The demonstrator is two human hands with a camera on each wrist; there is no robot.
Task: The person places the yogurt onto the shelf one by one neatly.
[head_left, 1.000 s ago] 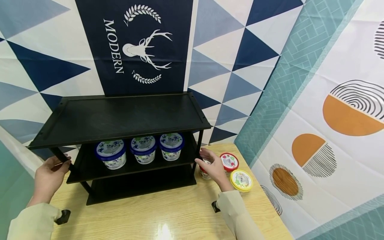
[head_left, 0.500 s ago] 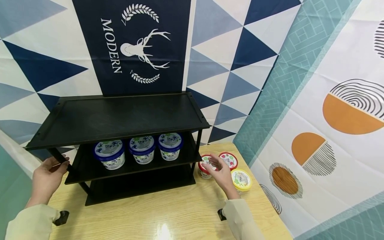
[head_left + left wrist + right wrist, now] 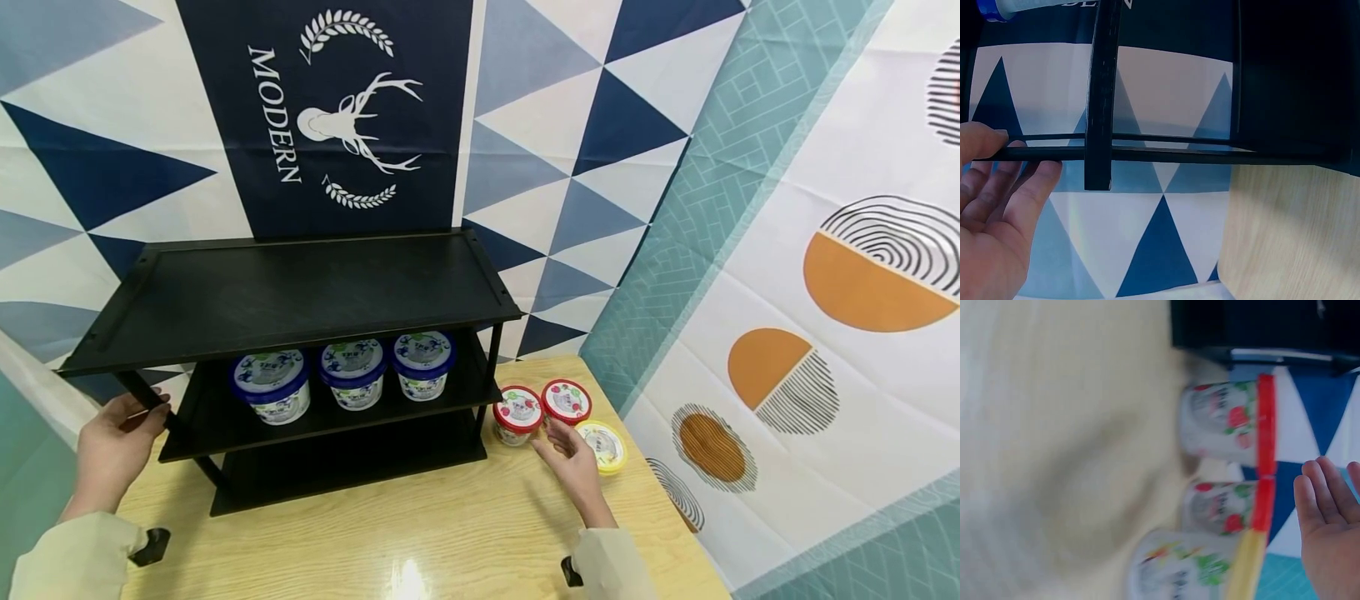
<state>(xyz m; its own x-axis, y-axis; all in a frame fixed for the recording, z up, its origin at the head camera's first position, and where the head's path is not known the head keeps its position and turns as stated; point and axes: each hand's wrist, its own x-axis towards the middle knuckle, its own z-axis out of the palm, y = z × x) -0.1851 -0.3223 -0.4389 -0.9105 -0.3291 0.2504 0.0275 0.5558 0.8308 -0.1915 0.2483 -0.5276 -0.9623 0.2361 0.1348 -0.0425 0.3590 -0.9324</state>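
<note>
My left hand holds the left front post of a black tiered shelf. In the left wrist view, thumb and fingers curl about that thin black post. Three blue-lidded tubs stand upright in a row on the middle tier. To the right of the shelf, my right hand hovers by two red-lidded tubs and a yellow-lidded tub, partly covering the yellow one. Its fingers are extended and hold nothing; in the right wrist view they appear apart from the tubs.
The shelf stands on a light wood table, against a wall hanging with triangles and a deer head. Another hanging with orange shapes runs along the right side. The table's right edge passes close to the tubs.
My right hand has left the shelf's right post and moved right and toward the table's front, uncovering the nearer red-lidded tub. The left hand keeps its place on the post.
</note>
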